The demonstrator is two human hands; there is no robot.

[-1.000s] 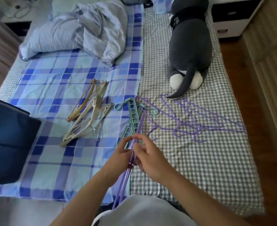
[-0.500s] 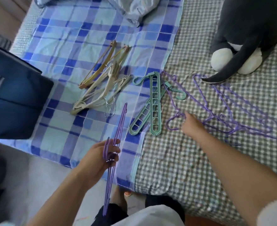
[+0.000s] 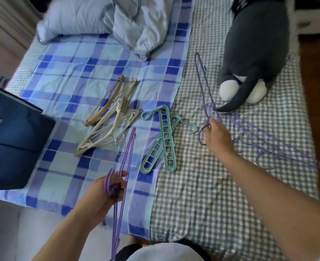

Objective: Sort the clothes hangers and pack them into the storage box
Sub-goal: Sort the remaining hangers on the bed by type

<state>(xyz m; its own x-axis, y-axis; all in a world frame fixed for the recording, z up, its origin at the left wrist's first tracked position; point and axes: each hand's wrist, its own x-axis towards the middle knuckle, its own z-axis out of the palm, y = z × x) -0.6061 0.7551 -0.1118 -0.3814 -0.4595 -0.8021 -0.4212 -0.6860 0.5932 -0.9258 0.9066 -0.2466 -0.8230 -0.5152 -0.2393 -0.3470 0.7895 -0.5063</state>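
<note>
Two bare hands work over a bed, and no brand, label or writing can be read anywhere. Nearest, the left hand (image 3: 109, 187) curls its fingers round a bundle of purple hangers (image 3: 124, 166), hooks bunched in the fist, their thin bars running up past the thumb over the blue plaid sheet (image 3: 76, 72) and down toward the person's lap. Farther out and to the right, the right hand (image 3: 216, 133) pinches a single purple hanger (image 3: 203, 91) at its hook end, lifted so its long arm rises tilted toward a dark grey plush toy (image 3: 255, 49). Just right of that hand, more purple hangers (image 3: 268, 140) lie tangled on the grey checked sheet (image 3: 211, 204), blurred, so their count cannot be told. Between the hands, two green slotted hangers (image 3: 164, 140) lie crossed along the seam where the two sheets meet. Left of them sits a pile of cream hangers (image 3: 106, 132) with metal hooks, touching a couple of tan wooden hangers (image 3: 108, 102) beyond. At the left edge stands a dark blue storage box (image 3: 12, 140); its contents cannot be seen from this angle. Farthest off, a crumpled pale blue quilt (image 3: 117, 21) lies at the head of the bed.
</note>
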